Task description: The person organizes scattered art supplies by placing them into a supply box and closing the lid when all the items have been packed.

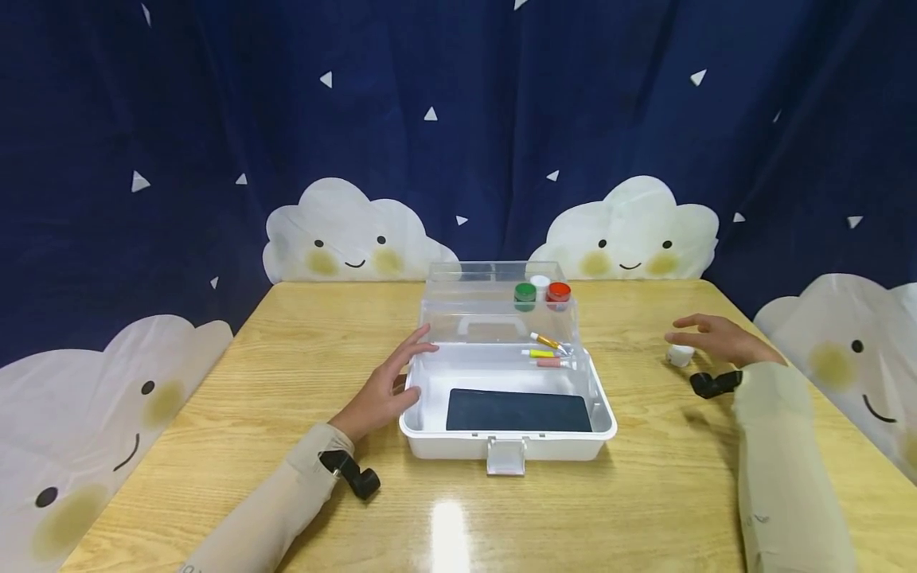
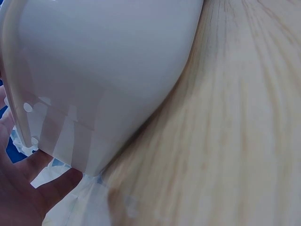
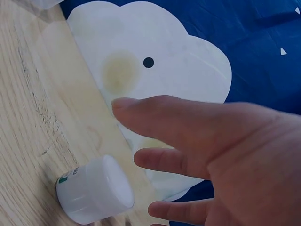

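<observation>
A white plastic box [image 1: 444, 447] stands in the middle of the table, its clear lid [image 1: 473, 326] swung back. Along the box's left side, my left hand [image 1: 383, 394] spreads its fingers, thumb at the rim; in the left wrist view its fingertips lie against the white wall. Inside the box are a flat dark rectangle [image 1: 519, 411] and small orange [image 1: 546, 341], yellow [image 1: 539, 353] and pink [image 1: 550, 363] tubes. My right hand [image 1: 716, 338] hovers with extended fingers beside a white-capped jar [image 3: 94, 190], with a gap between them in the right wrist view.
At the clear lid are a green-topped jar [image 1: 525, 294], a red-topped jar [image 1: 559, 293] and a white-topped jar [image 1: 540, 282]. The wooden table [image 1: 322, 334] backs onto a dark blue curtain [image 1: 487, 143] with white clouds.
</observation>
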`<control>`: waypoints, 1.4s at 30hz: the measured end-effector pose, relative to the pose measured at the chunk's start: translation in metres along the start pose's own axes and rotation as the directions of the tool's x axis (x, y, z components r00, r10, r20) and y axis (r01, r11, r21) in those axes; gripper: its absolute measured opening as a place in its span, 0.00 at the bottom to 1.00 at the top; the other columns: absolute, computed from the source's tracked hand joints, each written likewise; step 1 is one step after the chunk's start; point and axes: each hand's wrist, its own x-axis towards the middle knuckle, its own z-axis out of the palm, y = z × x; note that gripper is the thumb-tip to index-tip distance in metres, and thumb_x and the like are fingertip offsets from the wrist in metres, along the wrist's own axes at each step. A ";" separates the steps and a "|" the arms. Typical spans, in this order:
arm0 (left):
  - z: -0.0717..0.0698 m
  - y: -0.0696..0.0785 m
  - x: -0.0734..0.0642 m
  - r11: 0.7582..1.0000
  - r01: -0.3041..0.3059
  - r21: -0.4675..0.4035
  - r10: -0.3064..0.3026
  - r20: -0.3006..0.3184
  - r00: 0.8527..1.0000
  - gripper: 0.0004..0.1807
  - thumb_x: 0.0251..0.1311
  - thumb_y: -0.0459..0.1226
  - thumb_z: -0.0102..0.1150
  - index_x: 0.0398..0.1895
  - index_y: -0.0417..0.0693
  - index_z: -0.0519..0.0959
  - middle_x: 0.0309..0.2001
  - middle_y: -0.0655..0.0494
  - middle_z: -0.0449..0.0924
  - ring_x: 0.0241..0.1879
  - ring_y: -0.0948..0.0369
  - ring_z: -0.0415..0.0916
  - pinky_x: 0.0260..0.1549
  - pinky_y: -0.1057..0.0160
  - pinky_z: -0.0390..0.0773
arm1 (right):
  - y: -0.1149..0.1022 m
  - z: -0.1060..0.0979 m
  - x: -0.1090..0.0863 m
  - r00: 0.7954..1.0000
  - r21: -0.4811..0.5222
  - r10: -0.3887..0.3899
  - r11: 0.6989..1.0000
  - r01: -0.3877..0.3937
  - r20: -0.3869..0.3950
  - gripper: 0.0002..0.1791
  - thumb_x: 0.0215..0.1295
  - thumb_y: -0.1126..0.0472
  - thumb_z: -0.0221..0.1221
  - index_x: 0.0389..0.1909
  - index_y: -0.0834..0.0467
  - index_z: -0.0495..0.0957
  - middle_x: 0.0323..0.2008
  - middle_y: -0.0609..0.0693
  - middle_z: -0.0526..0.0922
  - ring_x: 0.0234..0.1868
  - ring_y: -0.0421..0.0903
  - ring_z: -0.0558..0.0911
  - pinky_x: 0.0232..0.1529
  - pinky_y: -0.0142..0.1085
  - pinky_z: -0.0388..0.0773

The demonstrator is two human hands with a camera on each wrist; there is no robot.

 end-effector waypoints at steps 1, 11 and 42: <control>0.000 -0.004 0.000 1.000 -0.003 0.007 0.003 -0.003 1.000 0.34 0.53 0.19 0.48 0.67 0.42 0.64 0.77 0.50 0.42 0.71 0.47 0.52 0.56 0.43 0.70 | 0.001 0.000 0.001 1.000 -0.005 -0.001 1.000 0.001 0.001 0.41 0.69 0.43 0.53 0.67 0.71 0.58 0.66 0.78 0.53 0.64 0.78 0.52 0.57 0.65 0.62; -0.001 -0.024 0.000 1.000 0.013 0.017 -0.013 -0.009 1.000 0.37 0.54 0.22 0.50 0.67 0.57 0.65 0.77 0.62 0.42 0.72 0.55 0.51 0.57 0.46 0.70 | 0.002 0.001 -0.001 0.999 -0.005 0.017 1.000 -0.017 0.041 0.41 0.67 0.43 0.55 0.67 0.71 0.58 0.66 0.78 0.51 0.65 0.79 0.50 0.57 0.66 0.61; 0.000 -0.023 0.000 1.000 0.013 0.025 -0.013 -0.007 1.000 0.36 0.53 0.20 0.50 0.67 0.54 0.65 0.77 0.62 0.42 0.72 0.55 0.52 0.58 0.47 0.69 | 0.012 0.005 0.005 0.994 -0.044 0.066 0.997 -0.062 0.087 0.42 0.63 0.44 0.59 0.65 0.72 0.60 0.63 0.80 0.57 0.61 0.75 0.61 0.52 0.59 0.70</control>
